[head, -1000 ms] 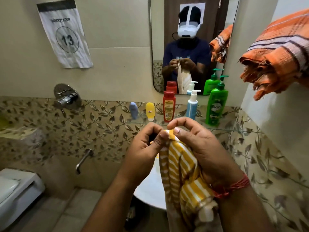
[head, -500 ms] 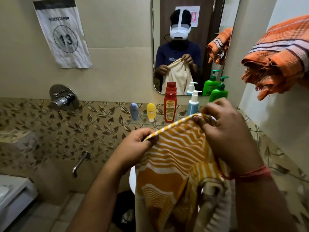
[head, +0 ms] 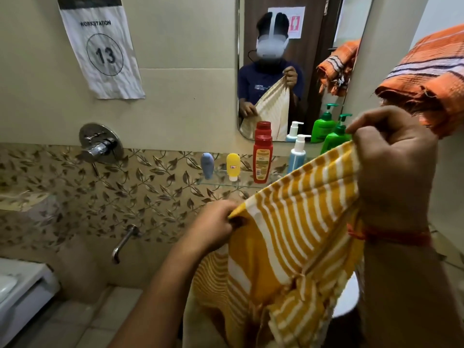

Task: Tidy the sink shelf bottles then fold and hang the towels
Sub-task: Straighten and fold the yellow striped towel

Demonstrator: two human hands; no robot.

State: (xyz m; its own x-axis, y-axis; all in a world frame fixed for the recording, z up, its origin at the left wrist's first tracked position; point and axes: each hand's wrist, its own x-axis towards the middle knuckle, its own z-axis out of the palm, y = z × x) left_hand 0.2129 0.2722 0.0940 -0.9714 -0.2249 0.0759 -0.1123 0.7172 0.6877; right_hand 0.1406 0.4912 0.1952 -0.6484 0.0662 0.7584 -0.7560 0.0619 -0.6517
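Stretching yellow striped towel (head: pixel 288 229) between left hand (head: pixel 213 226), right hand (head: pixel 391 162)

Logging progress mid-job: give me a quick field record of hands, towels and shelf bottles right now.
left hand: pinches lower corner of yellow striped towel
right hand: grips upper corner, raised higher
yellow striped towel: spread between hands, not yet folded
orange towel: hanging at upper right
glass shelf: blue tube, yellow tube, red bottle, white pump bottle, green pump bottle, all upright
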